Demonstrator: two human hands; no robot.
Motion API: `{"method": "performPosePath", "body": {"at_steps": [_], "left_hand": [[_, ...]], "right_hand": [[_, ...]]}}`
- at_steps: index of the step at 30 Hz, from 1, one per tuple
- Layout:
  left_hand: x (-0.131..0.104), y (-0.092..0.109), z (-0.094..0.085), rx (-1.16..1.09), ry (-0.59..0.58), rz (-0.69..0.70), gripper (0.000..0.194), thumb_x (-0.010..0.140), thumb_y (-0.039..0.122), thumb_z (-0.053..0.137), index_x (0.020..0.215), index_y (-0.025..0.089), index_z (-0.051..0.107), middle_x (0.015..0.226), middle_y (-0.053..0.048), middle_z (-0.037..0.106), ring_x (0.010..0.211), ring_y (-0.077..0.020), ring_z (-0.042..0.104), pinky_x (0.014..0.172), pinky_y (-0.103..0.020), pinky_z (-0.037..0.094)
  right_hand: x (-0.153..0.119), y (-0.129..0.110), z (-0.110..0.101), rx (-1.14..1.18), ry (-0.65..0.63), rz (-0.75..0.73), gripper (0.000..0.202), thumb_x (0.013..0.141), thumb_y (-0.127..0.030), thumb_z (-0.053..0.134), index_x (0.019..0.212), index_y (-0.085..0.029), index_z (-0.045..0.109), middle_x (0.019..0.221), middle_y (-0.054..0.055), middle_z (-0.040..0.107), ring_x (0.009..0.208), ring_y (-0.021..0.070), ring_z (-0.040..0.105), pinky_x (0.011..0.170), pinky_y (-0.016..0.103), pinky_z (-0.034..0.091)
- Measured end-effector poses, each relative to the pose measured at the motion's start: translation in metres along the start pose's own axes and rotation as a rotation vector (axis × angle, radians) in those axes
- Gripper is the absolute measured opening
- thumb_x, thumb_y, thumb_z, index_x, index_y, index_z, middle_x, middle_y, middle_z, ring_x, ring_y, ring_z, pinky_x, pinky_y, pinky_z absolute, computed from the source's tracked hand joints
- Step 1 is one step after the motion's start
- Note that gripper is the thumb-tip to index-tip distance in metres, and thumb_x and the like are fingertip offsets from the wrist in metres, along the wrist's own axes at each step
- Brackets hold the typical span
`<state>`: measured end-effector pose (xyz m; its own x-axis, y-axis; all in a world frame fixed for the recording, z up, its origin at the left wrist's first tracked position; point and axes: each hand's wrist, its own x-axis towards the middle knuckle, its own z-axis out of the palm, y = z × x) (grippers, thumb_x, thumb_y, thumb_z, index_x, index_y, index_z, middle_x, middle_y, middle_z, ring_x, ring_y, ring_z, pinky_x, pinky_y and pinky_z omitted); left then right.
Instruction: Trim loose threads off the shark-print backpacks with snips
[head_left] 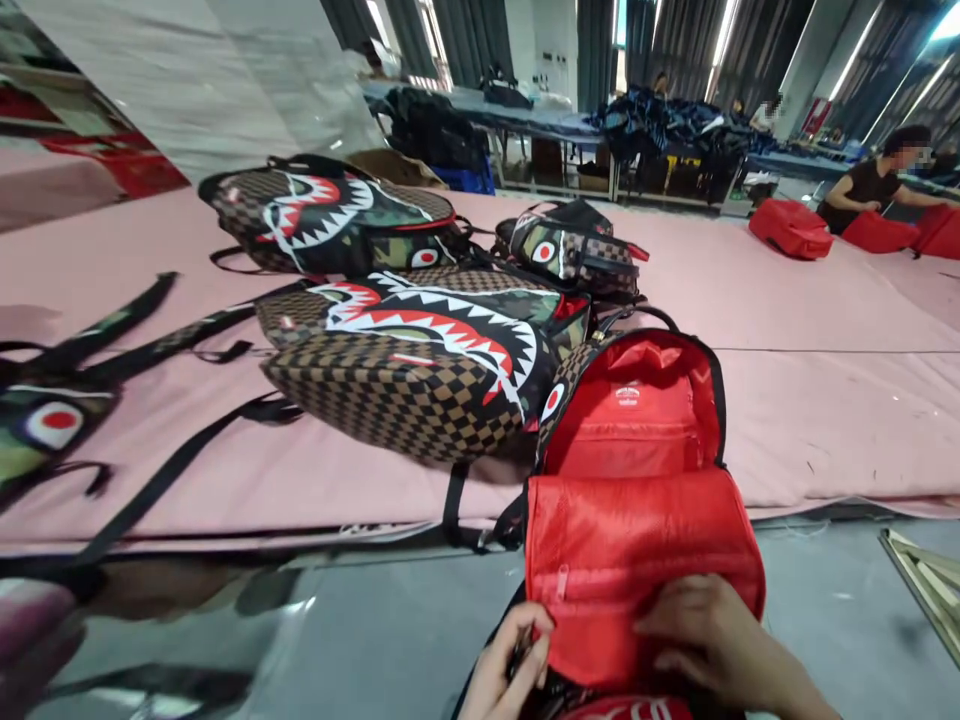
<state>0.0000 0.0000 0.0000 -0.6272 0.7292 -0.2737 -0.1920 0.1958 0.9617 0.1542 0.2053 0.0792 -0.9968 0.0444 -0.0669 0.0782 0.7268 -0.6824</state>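
An unzipped backpack [649,550] with bright red lining hangs over the table's front edge, its front panel folded down toward me. Inside, a white printed logo shows on the back wall, and a zipper pull hangs on the lowered panel. My left hand [510,665] has thumb and fingers closed on the backpack's left edge, low in view. On the right side of the red lining rests my right hand [712,635], thumb and fingers apart, partly shadowed. Just left of this bag lies a brown-checkered backpack [405,390] with a shark-mouth print.
Two more shark-print backpacks [330,215] [570,245] lie farther back on the pink-covered table [825,420]. A camouflage bag with straps [56,420] is at left. A co-worker [870,190] handles red bags [791,228] at far right. A metal frame [926,590] stands lower right.
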Motion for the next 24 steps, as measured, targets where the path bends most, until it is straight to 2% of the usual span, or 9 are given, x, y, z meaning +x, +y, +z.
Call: {"method": "performPosePath", "body": {"at_steps": [4,8,13,16,19,22,24], "left_hand": [[-0.001,-0.006,0.002,-0.011,0.037,0.000,0.030,0.078,0.048,0.052,0.085,0.019,0.049,0.056,0.006,0.040,0.051,-0.0088,0.037,0.051,-0.021,0.032],[0.000,-0.008,-0.001,0.009,-0.042,0.012,0.029,0.078,0.047,0.051,0.084,0.018,0.049,0.053,0.006,0.042,0.049,-0.0093,0.039,0.051,-0.021,0.032],[0.000,-0.006,-0.002,0.002,0.007,0.034,0.028,0.079,0.045,0.051,0.082,0.018,0.049,0.052,0.006,0.042,0.048,-0.0088,0.038,0.050,-0.021,0.031],[0.002,-0.009,-0.004,0.004,-0.050,0.039,0.029,0.078,0.047,0.051,0.080,0.018,0.049,0.051,0.006,0.042,0.047,-0.0088,0.038,0.048,-0.021,0.031],[0.003,-0.011,-0.004,-0.004,-0.078,0.037,0.030,0.078,0.048,0.051,0.080,0.018,0.049,0.050,0.006,0.041,0.046,-0.0087,0.037,0.048,-0.021,0.031],[0.001,-0.004,0.000,-0.003,-0.004,0.019,0.029,0.077,0.047,0.052,0.080,0.018,0.049,0.051,0.006,0.041,0.047,-0.0088,0.037,0.050,-0.022,0.031],[-0.001,0.004,0.004,-0.003,0.041,0.014,0.029,0.077,0.047,0.053,0.078,0.019,0.049,0.051,0.006,0.041,0.048,-0.0089,0.036,0.051,-0.022,0.030]], "right_hand": [[-0.004,0.002,-0.003,0.045,0.011,0.005,0.027,0.086,-0.029,0.051,0.112,-0.026,0.058,0.102,0.002,0.065,0.096,0.0160,0.056,0.085,0.027,0.041],[-0.005,0.005,-0.004,0.043,0.009,-0.003,0.028,0.087,-0.028,0.049,0.114,-0.026,0.056,0.105,0.003,0.065,0.098,0.0168,0.056,0.086,0.029,0.040],[-0.005,0.008,-0.001,0.039,0.029,0.030,0.033,0.086,-0.029,0.050,0.119,-0.025,0.053,0.110,0.005,0.062,0.101,0.0185,0.055,0.086,0.031,0.041],[-0.004,0.005,-0.004,0.062,0.028,0.026,0.034,0.086,-0.029,0.050,0.120,-0.025,0.052,0.111,0.005,0.062,0.101,0.0180,0.055,0.087,0.031,0.041],[-0.006,-0.001,-0.017,0.115,-0.010,-0.016,0.031,0.088,-0.029,0.049,0.118,-0.025,0.054,0.105,0.005,0.064,0.098,0.0169,0.057,0.087,0.030,0.041],[-0.012,-0.006,-0.037,0.183,-0.048,-0.057,0.030,0.089,-0.030,0.047,0.118,-0.025,0.054,0.099,0.004,0.066,0.092,0.0157,0.059,0.083,0.027,0.044],[-0.016,-0.006,-0.052,0.213,-0.022,-0.081,0.030,0.089,-0.031,0.046,0.118,-0.026,0.053,0.098,0.004,0.066,0.092,0.0154,0.059,0.081,0.026,0.045]]}}
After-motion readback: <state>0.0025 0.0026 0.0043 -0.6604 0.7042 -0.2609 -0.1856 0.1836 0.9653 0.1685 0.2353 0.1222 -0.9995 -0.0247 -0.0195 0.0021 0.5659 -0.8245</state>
